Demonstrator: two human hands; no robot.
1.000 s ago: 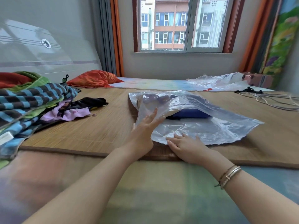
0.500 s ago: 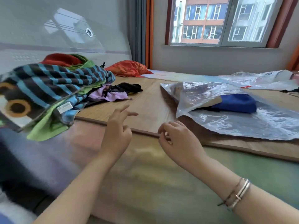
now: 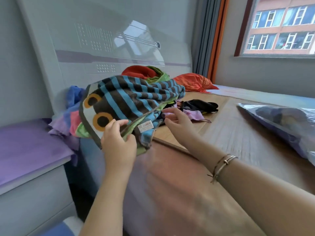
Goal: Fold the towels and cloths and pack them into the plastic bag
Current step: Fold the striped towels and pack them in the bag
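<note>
Two hands work at the blue-and-brown striped terry towel [image 3: 136, 97] topping the cloth heap: left hand [image 3: 117, 142] grips its hanging edge, right hand [image 3: 177, 120] reaches open beside it; clear plastic bag [image 3: 281, 121] lies well right.

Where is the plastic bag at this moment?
In the head view, the plastic bag lies at the right edge on the bamboo mat, to the right of the right hand and well apart from the striped towel.
</note>
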